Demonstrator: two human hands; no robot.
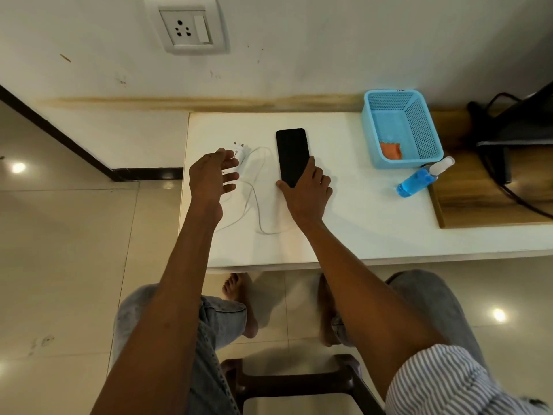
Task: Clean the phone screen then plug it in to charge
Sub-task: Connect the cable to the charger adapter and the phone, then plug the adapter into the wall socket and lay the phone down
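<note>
A home room is indicated by a tiled floor [74,235], wall socket [185,28], low white table [359,220] & bare feet.

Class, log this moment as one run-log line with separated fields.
left hand: open, reaching at charger | right hand: grips phone on table | cloth: in basket

phone [291,154]: 1 | charger [240,151]: 1 | basket [371,136]: 1 | cloth [390,150]: 1 | spray bottle [419,178]: 1 | wall socket [185,27]: 1 | hands: 2
</note>
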